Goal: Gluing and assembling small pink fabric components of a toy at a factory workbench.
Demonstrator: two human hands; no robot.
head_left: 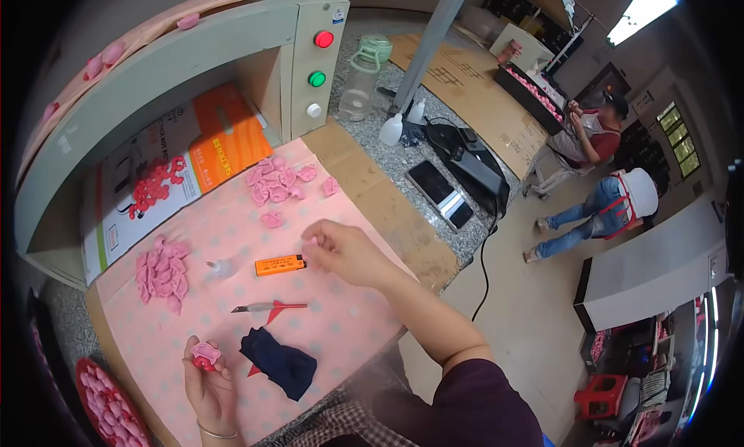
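Left hand (pixel 208 381) low at the near edge of the desk (pixel 341 331), fingers curled around a small pink piece (pixel 205 355), held up just above the pink dotted cloth. Right hand (pixel 341 249) out over the middle of the cloth, fingertips pinched together; whether anything tiny sits between them, I cannot tell. Just to its left lies an orange lighter (pixel 280 265), long axis running left to right, its near end almost at the right fingertips, so the right hand is clearly the closer one. Below the lighter, a small knife (pixel 267 307) with a red handle, also lying left to right. A dark blue cloth (pixel 283 363) sits beside the left hand. Further out: a heap of pink pieces (pixel 277 180) beyond the right hand, another heap (pixel 161 269) off to the left.
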